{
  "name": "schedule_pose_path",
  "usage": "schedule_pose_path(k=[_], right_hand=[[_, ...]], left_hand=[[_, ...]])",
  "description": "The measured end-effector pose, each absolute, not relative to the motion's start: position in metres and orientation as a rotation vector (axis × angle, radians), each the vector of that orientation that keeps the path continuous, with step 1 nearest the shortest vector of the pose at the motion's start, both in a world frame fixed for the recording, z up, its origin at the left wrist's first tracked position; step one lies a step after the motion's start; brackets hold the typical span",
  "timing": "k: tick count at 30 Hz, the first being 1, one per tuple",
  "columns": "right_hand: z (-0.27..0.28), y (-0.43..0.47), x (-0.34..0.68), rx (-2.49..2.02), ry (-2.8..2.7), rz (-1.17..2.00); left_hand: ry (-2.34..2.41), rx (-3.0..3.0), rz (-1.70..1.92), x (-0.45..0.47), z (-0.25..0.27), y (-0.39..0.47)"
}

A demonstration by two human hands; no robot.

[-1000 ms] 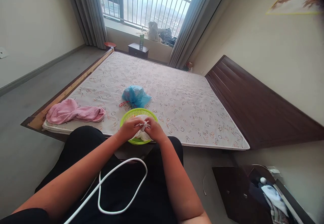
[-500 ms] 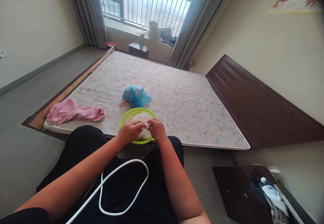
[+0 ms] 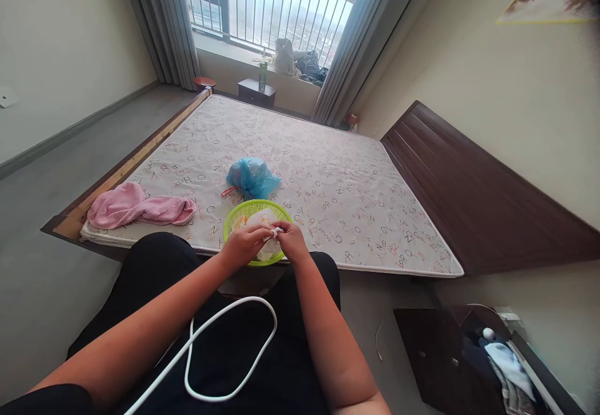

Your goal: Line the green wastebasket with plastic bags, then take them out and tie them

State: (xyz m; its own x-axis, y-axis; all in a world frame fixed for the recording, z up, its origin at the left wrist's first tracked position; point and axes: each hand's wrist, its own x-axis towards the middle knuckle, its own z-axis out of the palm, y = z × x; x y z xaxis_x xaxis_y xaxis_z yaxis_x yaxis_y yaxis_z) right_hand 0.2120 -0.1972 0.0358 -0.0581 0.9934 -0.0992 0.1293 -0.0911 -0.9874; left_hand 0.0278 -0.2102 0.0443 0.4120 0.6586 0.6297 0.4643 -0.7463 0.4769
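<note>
left grip point(image 3: 244, 243): fingertips pressed together, pinching the gathered end of the white bag point(image 3: 260, 216)
right grip point(image 3: 292, 243): pinching the same end from the other side, close against the left; exact finger placement too small to tell
white bag: inside the green basket point(image 3: 228, 221), under both grips, orange patch showing toward the left
gathered end: by the look of the pinch, a knot or twist in hand; work with fingertips, in small tugs, rather than wrenching thin plastic
bag body: better left resting in the basket, sparing the film from stretching or tearing
basket: at the near edge of the mattress point(image 3: 337, 177), between the black-clad knees point(image 3: 162, 246); probably light, so worth steadying against tipping
white cable point(image 3: 192, 340): looped over the lap; best held clear of the forearms
mattress: pale, printed with scattered letters, likely soft enough to let the basket rock
blue bag point(image 3: 253, 177): on the mattress just beyond the basket, red tie point(image 3: 229, 191) at the left
pink cloth point(image 3: 140, 205): lying bunched at the near left corner
headboard point(image 3: 473, 202): dark, slatted look, along the right
window point(image 3: 257, 2): railed, framed by grey curtains point(image 3: 164, 27); nightstand point(image 3: 250, 96) below, green glass point(image 3: 262, 77) on top
</note>
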Motion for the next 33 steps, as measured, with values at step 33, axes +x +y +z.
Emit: schedule_pose_path(k=[33], right_hand=[[0.034,-0.184,0.313,-0.964,-0.056,1.344]], left_hand=[[1.579,1.363,1.272,-0.062,-0.001,-0.162]])
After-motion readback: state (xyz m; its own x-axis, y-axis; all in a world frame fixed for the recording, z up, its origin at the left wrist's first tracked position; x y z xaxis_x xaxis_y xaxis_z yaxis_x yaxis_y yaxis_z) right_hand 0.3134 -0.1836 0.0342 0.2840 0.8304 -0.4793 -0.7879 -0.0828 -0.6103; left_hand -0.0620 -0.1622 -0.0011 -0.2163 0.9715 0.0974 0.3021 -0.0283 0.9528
